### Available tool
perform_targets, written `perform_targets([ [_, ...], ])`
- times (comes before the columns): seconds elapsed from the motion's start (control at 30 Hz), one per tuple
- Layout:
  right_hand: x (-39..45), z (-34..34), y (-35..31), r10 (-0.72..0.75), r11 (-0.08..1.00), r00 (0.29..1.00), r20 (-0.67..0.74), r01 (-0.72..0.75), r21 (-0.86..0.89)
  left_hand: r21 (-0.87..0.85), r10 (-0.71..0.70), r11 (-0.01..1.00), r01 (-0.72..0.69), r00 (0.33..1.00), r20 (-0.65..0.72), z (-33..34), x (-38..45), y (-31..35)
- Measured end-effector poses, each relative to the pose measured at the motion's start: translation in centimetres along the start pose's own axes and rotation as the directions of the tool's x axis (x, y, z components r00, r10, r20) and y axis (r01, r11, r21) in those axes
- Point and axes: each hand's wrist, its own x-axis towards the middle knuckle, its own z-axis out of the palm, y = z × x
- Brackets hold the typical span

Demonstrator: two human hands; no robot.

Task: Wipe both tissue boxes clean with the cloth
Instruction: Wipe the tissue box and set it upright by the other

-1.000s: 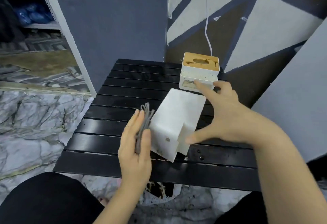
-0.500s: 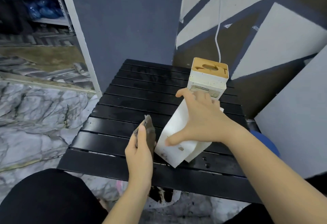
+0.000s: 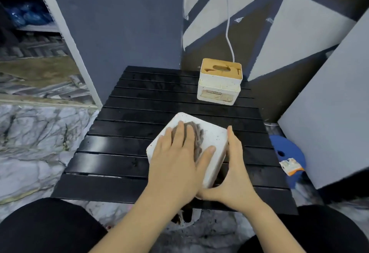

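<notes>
The white tissue box [image 3: 216, 135] now lies flat on the table [image 3: 127, 132], left hand [image 3: 175, 160] pressing the grey cloth [image 3: 196, 134] on it with a loose grip, right hand [image 3: 234, 174] gripping its side; the wood-topped tissue box [image 3: 219, 84] waits.

A black slatted table [image 3: 123, 162] stands on a grey-veined marble floor [image 3: 36, 142], its far edge against a dark blue wall [image 3: 119, 22]. To the right the wall is painted with angular white and brown shapes [image 3: 299, 22], and a white cable [image 3: 227, 22] hangs down it toward the table's far right corner. A large grey panel [image 3: 329, 122] leans at the right. Just beside the table's right edge sits a round blue stool [image 3: 287, 148] with a hole in its top, and a white and orange wrapper [image 3: 290, 165] lies on it. At the left a white metal rack [image 3: 65, 32] holds blue bags [image 3: 30, 15].
</notes>
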Motion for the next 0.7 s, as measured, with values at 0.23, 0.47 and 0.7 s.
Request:
perform_targets([
  [0.23, 0.3, 0.7, 0.9, -0.029, 0.998, 1.000, -0.013, 0.029, 0.054, 0.071, 0.094, 0.992, -0.100, 0.992, 0.086, 1.7, 5.9, 0.7],
  [0.47, 1.0, 0.9, 1.8, -0.087, 0.983, 0.996, -0.033, 0.091, 0.161, 0.008, 0.306, 0.952, -0.307, 0.951, 0.044, 2.8, 0.2, 1.5],
  [0.7, 0.7, 0.9, 2.6, -0.083, 0.986, 0.996, -0.031, 0.087, 0.145, 0.099, 0.237, 0.968, -0.229, 0.969, -0.075, 1.3, -2.8, -4.4],
])
